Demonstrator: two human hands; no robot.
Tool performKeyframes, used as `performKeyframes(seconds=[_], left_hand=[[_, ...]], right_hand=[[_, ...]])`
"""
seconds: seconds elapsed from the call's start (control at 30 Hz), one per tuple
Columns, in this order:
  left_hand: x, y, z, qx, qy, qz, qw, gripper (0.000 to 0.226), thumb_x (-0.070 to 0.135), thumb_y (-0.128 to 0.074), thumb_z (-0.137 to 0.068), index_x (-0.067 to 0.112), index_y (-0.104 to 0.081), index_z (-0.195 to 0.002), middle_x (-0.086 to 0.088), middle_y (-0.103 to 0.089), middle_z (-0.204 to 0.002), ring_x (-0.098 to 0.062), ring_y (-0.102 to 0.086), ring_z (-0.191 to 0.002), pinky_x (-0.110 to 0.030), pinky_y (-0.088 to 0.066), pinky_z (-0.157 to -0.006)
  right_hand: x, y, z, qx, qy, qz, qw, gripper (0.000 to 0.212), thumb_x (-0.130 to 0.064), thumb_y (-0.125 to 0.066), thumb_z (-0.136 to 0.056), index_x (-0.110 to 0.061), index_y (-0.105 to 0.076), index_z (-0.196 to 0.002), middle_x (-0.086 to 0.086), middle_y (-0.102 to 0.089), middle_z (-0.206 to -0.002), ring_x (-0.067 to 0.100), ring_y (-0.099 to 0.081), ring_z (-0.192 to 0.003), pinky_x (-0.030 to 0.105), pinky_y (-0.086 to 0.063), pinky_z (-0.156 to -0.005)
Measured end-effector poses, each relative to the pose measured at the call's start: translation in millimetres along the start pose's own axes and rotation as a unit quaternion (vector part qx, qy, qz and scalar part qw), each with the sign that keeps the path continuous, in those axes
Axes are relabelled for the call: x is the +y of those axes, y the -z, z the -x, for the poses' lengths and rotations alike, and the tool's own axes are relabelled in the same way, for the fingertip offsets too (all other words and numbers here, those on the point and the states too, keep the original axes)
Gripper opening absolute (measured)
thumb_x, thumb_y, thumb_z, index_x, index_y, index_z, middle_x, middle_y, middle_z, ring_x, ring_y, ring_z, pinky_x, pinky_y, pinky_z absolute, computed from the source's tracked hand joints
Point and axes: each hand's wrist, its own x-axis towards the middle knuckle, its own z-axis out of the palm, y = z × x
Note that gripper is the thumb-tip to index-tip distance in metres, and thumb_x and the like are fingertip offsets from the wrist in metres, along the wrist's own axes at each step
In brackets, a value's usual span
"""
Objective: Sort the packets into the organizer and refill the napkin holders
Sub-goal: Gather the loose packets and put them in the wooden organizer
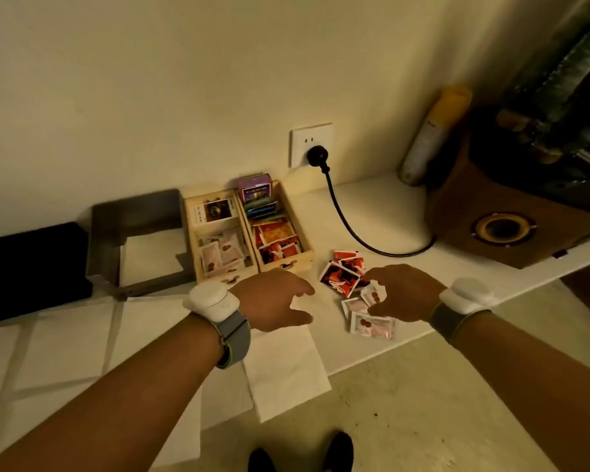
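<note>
Right hand (401,291): fingers curled over the loose pile, fingertips pinching a small pale packet (374,295) with red dots — a light grasp, not a fist.
Left hand (273,298): released, fingers spread and holding nothing, hovering just in front of the wooden organizer (249,229).
Loose packets: a small heap on the white counter (382,212), just off the organizer's front right corner — red packets (341,272) at the far side of the heap, pale packets (372,323) at the near side, right by the counter edge.
Direction from fingers: the pinched packet is at the right fingertips; the other pale ones lie at about 7 o'clock from them, the red ones at about 10 o'clock.
Organizer: two long bins running from near to far; the left bin's near part holds pale packets, the right bin's near part holds red ones.
Key relation: from the heap, the matching pale section (223,253) lies at roughly 10 o'clock — beyond the right bin, so the carry probably crosses over it.
Nearer hand: the right is on the heap; the left is nearer the bins and looks better placed to receive or drop.
Napkin holder (135,240): grey metal, at 9 o'clock from the organizer, only a thin white layer inside.
Napkins (283,369): flat on the counter near the person, under the left forearm.
</note>
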Motion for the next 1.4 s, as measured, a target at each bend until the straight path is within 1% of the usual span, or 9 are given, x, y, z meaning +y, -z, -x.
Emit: performKeyframes(seconds=[0.17, 0.3, 0.47, 0.6, 0.87, 0.97, 1.1, 1.2, 1.4], left_hand=[[19, 8, -41, -0.010, -0.012, -0.058, 0.998, 0.054, 0.041, -0.059, -0.088, 0.020, -0.047, -0.136, -0.007, -0.055, -0.132, -0.026, -0.051, -0.119, -0.034, -0.042, -0.096], [39, 14, -75, -0.010, -0.012, -0.086, 0.996, 0.047, 0.029, -0.063, -0.085, 0.013, -0.054, -0.128, -0.013, -0.057, -0.123, -0.031, -0.055, -0.113, -0.042, -0.047, -0.092], [50, 13, -112, -0.032, -0.005, -0.131, 0.991, 0.053, 0.021, -0.061, -0.085, 0.016, -0.045, -0.135, -0.012, -0.048, -0.130, -0.032, -0.052, -0.117, -0.042, -0.046, -0.094], [52, 13, -132, -0.068, 0.008, -0.162, 0.984, 0.063, 0.025, -0.066, -0.083, 0.014, -0.038, -0.139, -0.012, -0.042, -0.136, -0.031, -0.048, -0.122, -0.043, -0.044, -0.099], [44, 10, -159, -0.120, 0.016, -0.163, 0.979, 0.088, 0.041, -0.073, -0.077, 0.022, -0.024, -0.148, -0.010, -0.033, -0.150, -0.030, -0.037, -0.136, -0.043, -0.036, -0.109], [41, 7, -165, -0.106, 0.019, -0.168, 0.980, 0.088, 0.039, -0.075, -0.074, 0.025, -0.027, -0.147, -0.011, -0.037, -0.145, -0.032, -0.043, -0.130, -0.042, -0.041, -0.104], [40, 6, -170, -0.091, 0.016, -0.141, 0.986, 0.072, 0.034, -0.079, -0.071, 0.023, -0.044, -0.133, -0.013, -0.047, -0.130, -0.030, -0.053, -0.114, -0.035, -0.046, -0.092], [41, 5, -169, -0.080, 0.017, -0.116, 0.990, 0.062, 0.029, -0.081, -0.069, 0.019, -0.051, -0.122, -0.012, -0.051, -0.122, -0.027, -0.055, -0.104, -0.027, -0.039, -0.076], [44, 10, -164, -0.052, 0.011, -0.062, 0.997, 0.048, 0.023, -0.080, -0.068, 0.014, -0.057, -0.109, -0.009, -0.063, -0.106, -0.022, -0.057, -0.088, -0.027, -0.038, -0.068]], right_hand=[[16, -26, 0, 0.003, 0.041, 0.002, 0.999, 0.070, -0.044, -0.070, -0.075, -0.031, -0.037, -0.135, 0.002, -0.051, -0.127, 0.022, -0.051, -0.113, 0.037, -0.043, -0.099], [25, -34, -6, 0.032, 0.071, -0.002, 0.997, 0.067, -0.046, -0.069, -0.073, -0.036, -0.037, -0.132, 0.001, -0.052, -0.121, 0.022, -0.054, -0.102, 0.035, -0.050, -0.086], [28, -42, -10, 0.062, 0.097, -0.012, 0.993, 0.063, -0.046, -0.068, -0.076, -0.036, -0.038, -0.131, 0.002, -0.051, -0.118, 0.023, -0.055, -0.097, 0.035, -0.052, -0.082], [27, -42, -15, 0.065, 0.119, -0.012, 0.991, 0.065, -0.043, -0.067, -0.078, -0.031, -0.036, -0.134, 0.002, -0.053, -0.119, 0.023, -0.057, -0.098, 0.036, -0.052, -0.082], [23, -40, -23, 0.065, 0.152, -0.005, 0.986, 0.051, -0.036, -0.068, -0.080, -0.028, -0.049, -0.126, -0.002, -0.056, -0.122, 0.021, -0.056, -0.099, 0.033, -0.050, -0.084], [23, -40, -26, 0.073, 0.158, -0.002, 0.985, 0.049, -0.035, -0.069, -0.079, -0.028, -0.051, -0.123, -0.001, -0.057, -0.119, 0.021, -0.055, -0.098, 0.032, -0.048, -0.083], [24, -40, -30, 0.072, 0.153, 0.002, 0.986, 0.052, -0.039, -0.070, -0.077, -0.026, -0.050, -0.122, 0.001, -0.058, -0.116, 0.021, -0.055, -0.096, 0.033, -0.048, -0.083], [26, -40, -31, 0.044, 0.143, -0.030, 0.988, 0.054, -0.038, -0.070, -0.078, -0.023, -0.050, -0.125, 0.002, -0.057, -0.121, 0.022, -0.057, -0.102, 0.033, -0.050, -0.088], [26, -43, -30, 0.010, 0.138, -0.071, 0.988, 0.050, -0.032, -0.064, -0.085, -0.027, -0.045, -0.131, 0.000, -0.057, -0.129, 0.022, -0.056, -0.114, 0.030, -0.044, -0.093]])
